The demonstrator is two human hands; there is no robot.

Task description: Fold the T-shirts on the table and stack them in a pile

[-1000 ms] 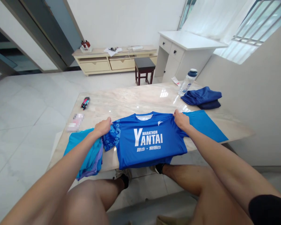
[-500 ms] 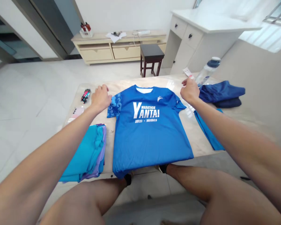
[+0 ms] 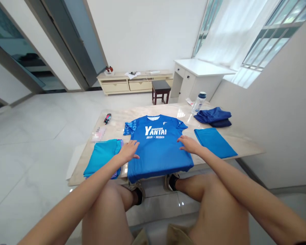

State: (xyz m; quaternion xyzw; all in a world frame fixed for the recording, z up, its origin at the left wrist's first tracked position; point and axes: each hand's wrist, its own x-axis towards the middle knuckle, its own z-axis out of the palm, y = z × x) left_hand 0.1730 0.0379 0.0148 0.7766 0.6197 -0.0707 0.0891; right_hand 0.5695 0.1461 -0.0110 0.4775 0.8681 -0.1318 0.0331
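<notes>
A blue Yantai Marathon T-shirt [image 3: 156, 149] lies flat, face up, on the marble tabletop [image 3: 244, 144], between a folded teal stack [image 3: 102, 156] and a folded blue garment [image 3: 214, 143]. The left hand's grip [image 3: 129, 152] and right hand's grip [image 3: 190, 144] are open, palms down on the shirt, clamping nothing. Beyond, navy clothing [image 3: 213, 115] sits near a plastic water bottle [image 3: 199, 102].

Left hand [image 3: 129, 152] and right hand [image 3: 190, 144], flat

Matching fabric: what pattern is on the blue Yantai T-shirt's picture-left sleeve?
The sleeve has swirling blue cloud shapes, best seen in the head view.
</notes>
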